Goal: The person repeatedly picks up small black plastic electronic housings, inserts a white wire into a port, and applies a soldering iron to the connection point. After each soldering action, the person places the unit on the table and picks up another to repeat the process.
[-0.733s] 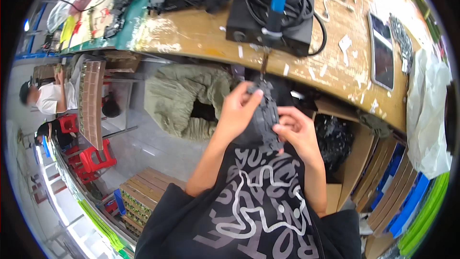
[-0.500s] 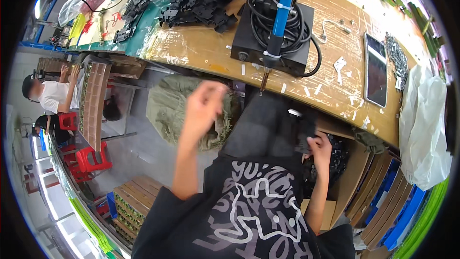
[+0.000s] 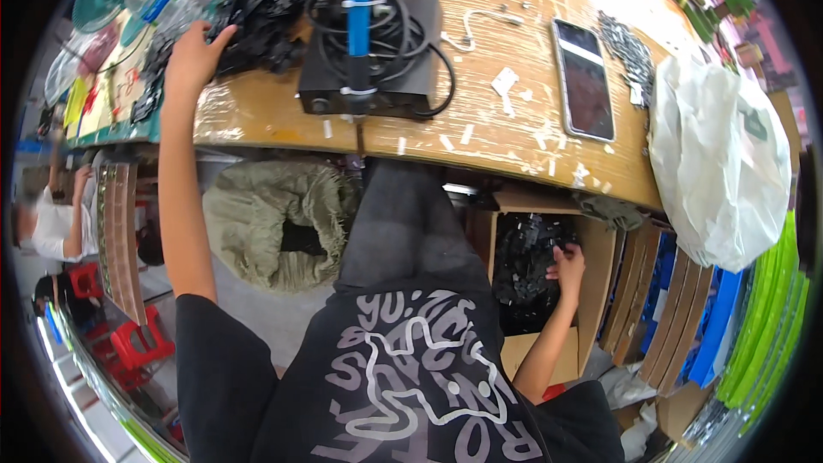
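Note:
At the left of the bench, my left hand [image 3: 194, 56] reaches to the near edge of a heap of black plastic parts [image 3: 266, 21]. Its thumb and fingers are apart, and nothing shows between them. Down to the right, below the bench edge, my right hand [image 3: 567, 269] is inside an open cardboard box [image 3: 600, 249]. Its fingers are loosely bent and spread next to the loose black pieces [image 3: 527, 261] in that box. No piece can be made out in its grasp.
A black box-shaped unit [image 3: 369, 90] with coiled cable and a blue-handled tool stands mid-bench. To its right lie a phone [image 3: 585, 81], a heap of small metal parts [image 3: 630, 47] and a white plastic bag [image 3: 720, 163]. A green cloth-covered bundle [image 3: 249, 219] sits below the bench.
My left hand has moved from above the cloth-covered bundle up to the black heap. My right hand has moved out over the box's black pieces. The view has shifted, showing more of the box.

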Available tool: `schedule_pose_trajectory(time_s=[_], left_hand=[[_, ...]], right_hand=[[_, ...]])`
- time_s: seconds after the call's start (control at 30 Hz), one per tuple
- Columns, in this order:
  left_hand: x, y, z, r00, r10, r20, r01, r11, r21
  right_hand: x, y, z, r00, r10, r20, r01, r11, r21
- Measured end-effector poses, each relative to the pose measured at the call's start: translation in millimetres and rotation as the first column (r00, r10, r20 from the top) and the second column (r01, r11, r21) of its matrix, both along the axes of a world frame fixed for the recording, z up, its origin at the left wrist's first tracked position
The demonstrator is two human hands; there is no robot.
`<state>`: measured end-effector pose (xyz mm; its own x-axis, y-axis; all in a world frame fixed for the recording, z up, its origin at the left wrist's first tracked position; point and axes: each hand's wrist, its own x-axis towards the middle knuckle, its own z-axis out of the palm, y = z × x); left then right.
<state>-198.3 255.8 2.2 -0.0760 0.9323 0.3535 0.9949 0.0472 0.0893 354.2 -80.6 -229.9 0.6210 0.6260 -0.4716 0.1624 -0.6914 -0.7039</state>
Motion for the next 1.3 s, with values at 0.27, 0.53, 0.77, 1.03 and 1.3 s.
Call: schedule_pose_trajectory(time_s=[0.27,0.53,0.77,1.03,1.3], left_hand=[[8,-1,4,0.991,0.123,-0.051,-0.122,0.992,0.022],[2,-16,18,0.998,0.060,0.015,-0.061,0.930,0.362],[5,-87,0,0.419,-0.336,0.844,-0.172,0.883,0.437],[53,-161,-27,-0.158,-0.142,0.977,-0.162,0.980,0.116],[77,-203,-26,-0.653,0.075,0.753,0.185,0.981,0.063]], right_hand=[[-76,94,247,0.960,0.263,-0.096,-0.172,0.825,0.539],[3,275,215,0.580,0.138,0.803,-0.632,0.699,0.336],[0,317,204,0.245,0.243,0.938,-0.634,0.772,-0.034],[-4,306,220,0.328,0.188,0.926,-0.542,0.840,0.021],[-111,206,251,0.939,0.128,0.318,-0.333,0.566,0.755]])
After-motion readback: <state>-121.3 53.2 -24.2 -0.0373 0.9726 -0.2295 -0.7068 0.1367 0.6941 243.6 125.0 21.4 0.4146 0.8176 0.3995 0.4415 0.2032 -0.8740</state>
